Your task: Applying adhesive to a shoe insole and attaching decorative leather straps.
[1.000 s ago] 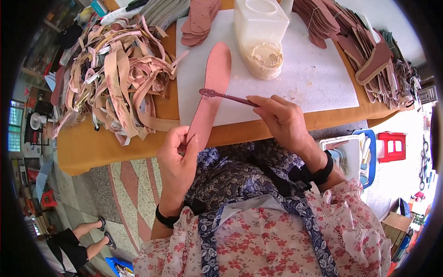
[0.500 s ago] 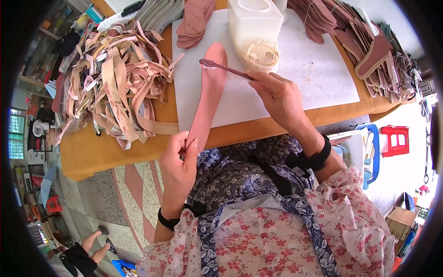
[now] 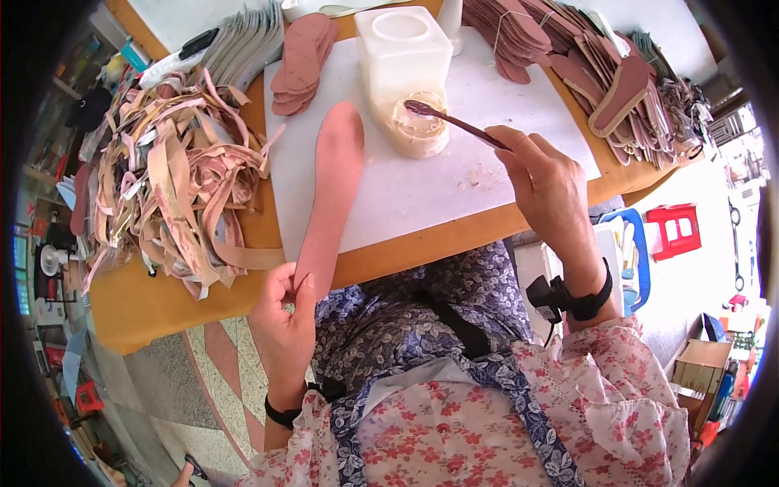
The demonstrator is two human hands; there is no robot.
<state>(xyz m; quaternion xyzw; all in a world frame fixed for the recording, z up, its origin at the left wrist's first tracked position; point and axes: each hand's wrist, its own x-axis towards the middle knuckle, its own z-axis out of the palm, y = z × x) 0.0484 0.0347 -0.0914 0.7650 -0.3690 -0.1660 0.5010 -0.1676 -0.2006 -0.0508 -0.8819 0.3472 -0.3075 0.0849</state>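
Pinched by its near end, a pink insole stretches away from my left hand over the table's edge and the white sheet. My right hand is closed round the handle of a dark brush. The brush's head rests at the round mouth of a whitish plastic glue container, whose rim is crusted with pale dried glue. The container's square body stands behind that mouth. Both hands are apart, the insole to the left of the container.
Tangled pink and tan strips are heaped on the table's left side. Stacked insoles lie at the back, with tied bundles and more insoles at the right. A white sheet covers the orange table. A red stool stands at the right.
My right hand has carried the brush off the insole, rightward to the container's mouth. The insole, still in my left hand, sits lower and further left in view; the whole view has shifted.
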